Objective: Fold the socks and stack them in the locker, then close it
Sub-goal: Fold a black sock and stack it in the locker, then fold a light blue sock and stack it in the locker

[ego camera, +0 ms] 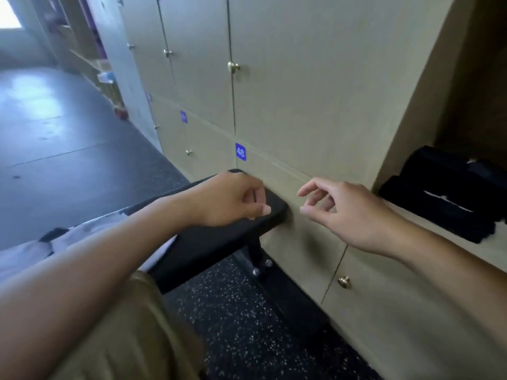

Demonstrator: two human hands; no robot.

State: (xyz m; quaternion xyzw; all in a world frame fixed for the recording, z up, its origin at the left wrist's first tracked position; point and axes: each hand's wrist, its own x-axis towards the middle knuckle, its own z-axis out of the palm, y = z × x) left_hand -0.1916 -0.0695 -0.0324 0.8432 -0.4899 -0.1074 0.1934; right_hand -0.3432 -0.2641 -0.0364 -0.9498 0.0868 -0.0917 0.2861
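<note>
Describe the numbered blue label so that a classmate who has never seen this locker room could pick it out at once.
Start at the beige locker wall and follow it down to the black bench pushed against it. Just above the bench's far corner, on a door's top left corner, sits the blue label. Unlike the blurred label further left, it clearly reads 48.

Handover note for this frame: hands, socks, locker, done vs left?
Left hand: fingers curled, holds nothing, over the black bench.
Right hand: open, empty, in front of the closed doors.
Socks: dark folded pile inside the open locker at right.
Done: socks folded and stacked, as far as visible.
Left: close the locker; its door is out of view.
</note>
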